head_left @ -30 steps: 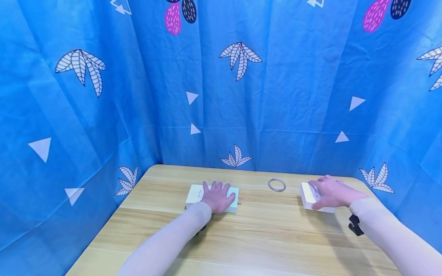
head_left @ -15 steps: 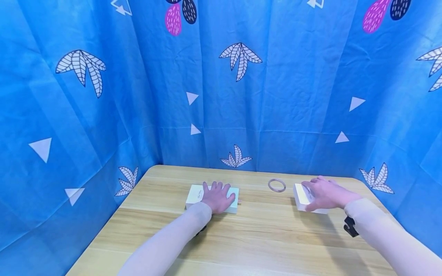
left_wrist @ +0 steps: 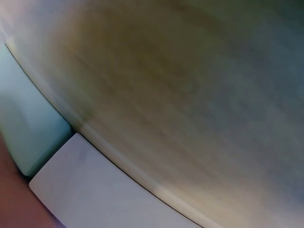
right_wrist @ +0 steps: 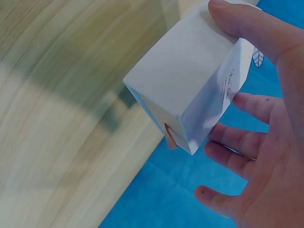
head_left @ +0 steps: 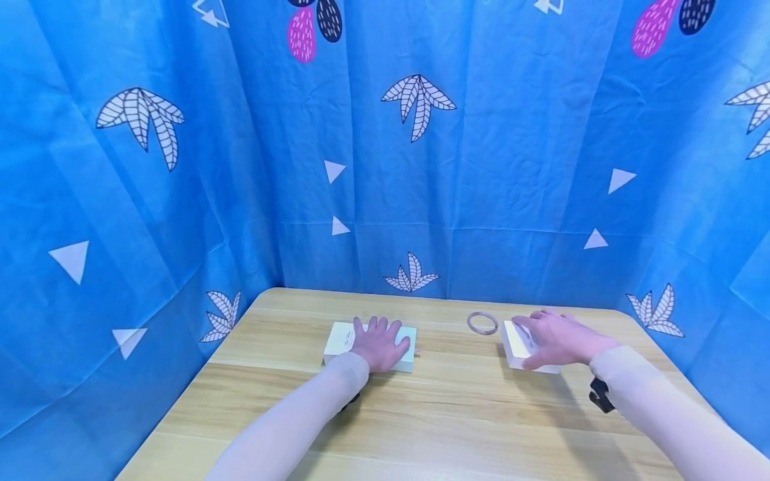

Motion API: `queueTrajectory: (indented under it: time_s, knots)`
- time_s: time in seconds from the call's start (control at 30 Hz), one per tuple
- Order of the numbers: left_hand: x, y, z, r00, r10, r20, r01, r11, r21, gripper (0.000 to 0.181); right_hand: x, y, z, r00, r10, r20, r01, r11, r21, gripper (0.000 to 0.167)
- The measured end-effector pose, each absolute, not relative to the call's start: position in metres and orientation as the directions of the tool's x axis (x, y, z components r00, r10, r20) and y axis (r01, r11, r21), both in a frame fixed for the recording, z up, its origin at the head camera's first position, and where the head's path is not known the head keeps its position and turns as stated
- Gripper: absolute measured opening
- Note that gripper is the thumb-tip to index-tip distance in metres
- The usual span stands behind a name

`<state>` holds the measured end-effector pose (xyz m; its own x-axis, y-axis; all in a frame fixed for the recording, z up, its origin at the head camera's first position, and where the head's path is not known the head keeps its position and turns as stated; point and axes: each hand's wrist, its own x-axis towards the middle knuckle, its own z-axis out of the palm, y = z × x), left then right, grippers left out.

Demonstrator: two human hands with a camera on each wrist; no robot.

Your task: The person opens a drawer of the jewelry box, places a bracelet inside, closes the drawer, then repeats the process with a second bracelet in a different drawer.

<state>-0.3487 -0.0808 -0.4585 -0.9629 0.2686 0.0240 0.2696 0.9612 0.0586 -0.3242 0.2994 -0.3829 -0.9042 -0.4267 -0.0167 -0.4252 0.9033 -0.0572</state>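
Note:
My left hand (head_left: 379, 346) rests on top of a white-and-mint box (head_left: 339, 338) on the table, its fingers spread. The left wrist view shows the mint part (left_wrist: 33, 114) and the white part (left_wrist: 104, 190) meeting at a seam. A small pinkish tab sticks out at the box's right end. To the right, my right hand (head_left: 562, 337) grips a white box (head_left: 515, 344) between thumb and fingers. In the right wrist view this white box (right_wrist: 180, 66) bears small lettering and a brownish ribbon tab (right_wrist: 169, 136). It looks tilted and raised above the table.
A thin pinkish ring (head_left: 482, 323) lies between the two boxes, close to the right-hand box. The wooden table (head_left: 433, 427) ends at a blue patterned curtain (head_left: 511, 147) on the back and sides.
My right hand has carried the white box leftward, nearer to the ring. The left hand and the box under it have stayed in place.

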Motion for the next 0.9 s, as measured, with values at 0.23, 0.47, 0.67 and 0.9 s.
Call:
queueTrajectory:
  time_s: [0.23,0.47,0.67,0.9]
  knots:
    - [-0.349,-0.081,-0.459,-0.963,0.267,0.024,0.268,0.961,0.065,0.065,-0.326,0.289,-0.385,-0.899,-0.437,-0.019,-0.435,0.898,-0.057,0.093]
    - [-0.348,-0.081,-0.459,-0.964,0.265,0.021,0.266,0.962,0.059,0.065,-0.325,0.278,-0.384,-0.895,-0.446,-0.029,-0.444,0.894,-0.057,0.092]
    - [-0.348,-0.08,-0.459,-0.965,0.261,0.018,0.261,0.964,0.056,0.065,-0.324,0.268,-0.383,-0.886,-0.462,-0.035,-0.461,0.886,-0.047,0.092]
    - [-0.349,-0.08,-0.459,-0.966,0.257,0.013,0.258,0.964,0.063,0.065,-0.326,0.258,-0.385,-0.881,-0.472,-0.044,-0.471,0.882,-0.026,0.093]
